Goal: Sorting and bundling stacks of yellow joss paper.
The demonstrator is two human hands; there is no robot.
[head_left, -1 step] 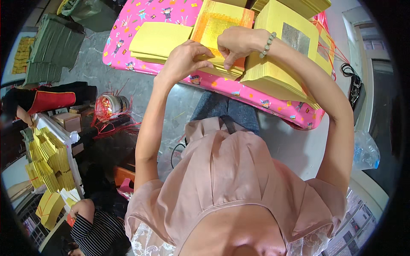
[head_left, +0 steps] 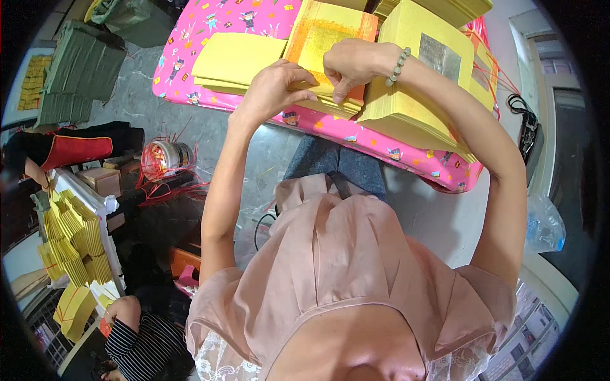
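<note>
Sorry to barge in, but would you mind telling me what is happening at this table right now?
A person seated at a table with a pink patterned cloth is working through stacks of yellow paper. Both hands meet on the middle stack, whose top sheet has an orange-gold square: the left hand pinches its near edge while the right hand, wearing a bead bracelet, presses down beside it. A plain yellow stack lies to the left and a thick stack with a silver square to the right. Another person sits on the floor nearby.

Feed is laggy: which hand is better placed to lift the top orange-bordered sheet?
Right hand, probably: its fingers already curl on the orange-bordered stack's near edge. The left hand only touches that edge.
</note>
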